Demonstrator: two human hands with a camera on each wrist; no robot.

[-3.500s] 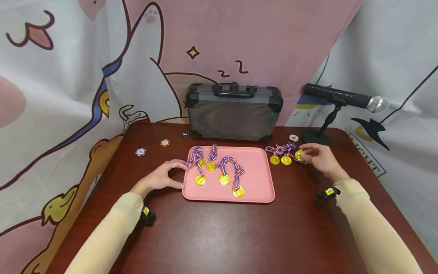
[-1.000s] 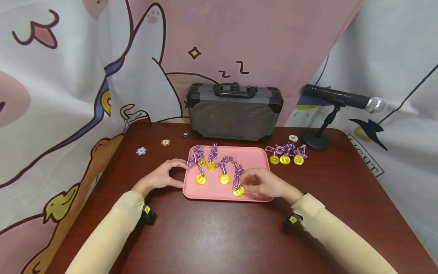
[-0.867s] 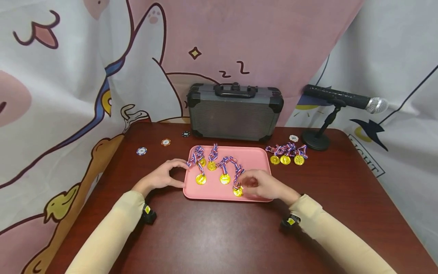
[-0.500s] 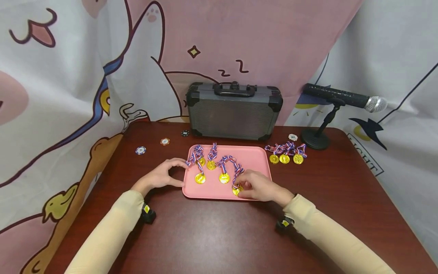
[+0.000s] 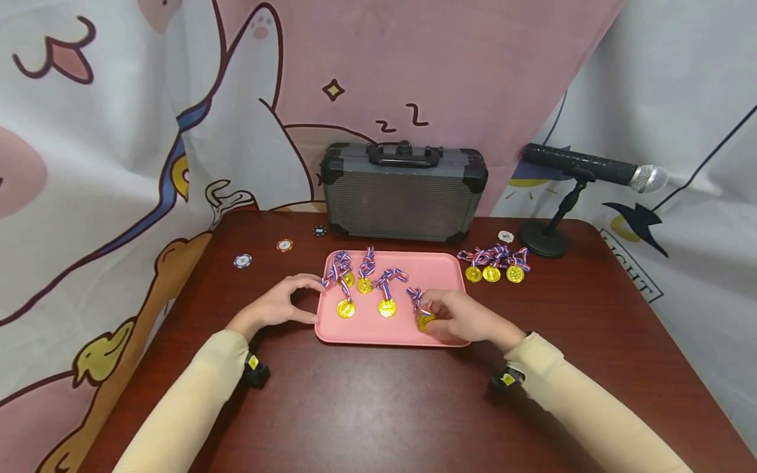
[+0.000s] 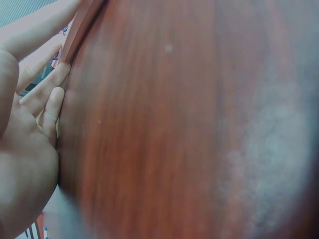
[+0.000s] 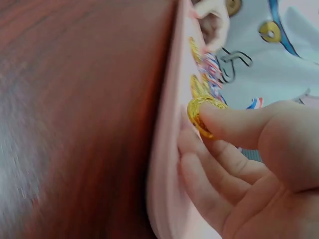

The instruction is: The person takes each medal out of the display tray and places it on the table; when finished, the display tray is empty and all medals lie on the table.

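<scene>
Medal (image 5: 424,321) was the thing in hand: a gold disc on a red, white and blue ribbon, lifted just off the near right part of the pink tray (image 5: 449,266), and everything else I could see seemed arranged around it.

Going from the biggest down, I saw a dark red table (image 5: 378,407) carrying it all, with a grey hard case (image 5: 405,192) standing upright at its far edge, probably parked there to keep it away from the hands. To the right of the case a microphone (image 5: 594,166) lay across its little stand. The tray sat in the middle, in front of the case, within easy reach of both arms. On it lay the other medals (image 5: 362,284), ribbons curled, spread apart from one another. A second cluster of medals (image 5: 493,265) lay on the bare table just off the tray's far right corner. Smallest were the poker chips (image 5: 242,261), scattered well apart along the far left.

My left hand (image 5: 278,305) was set against the tray's left rim, thumb and fingers loosely curved round the edge, apparently to steady it; the wrist view showed the fingers lying along the rim. My right hand (image 5: 458,318) reached over the tray's near right corner, forearm angled in from the right. It pinched the gold disc between thumb (image 7: 234,124) and fingertips, with the ribbon trailing back toward the tray's middle.
</scene>
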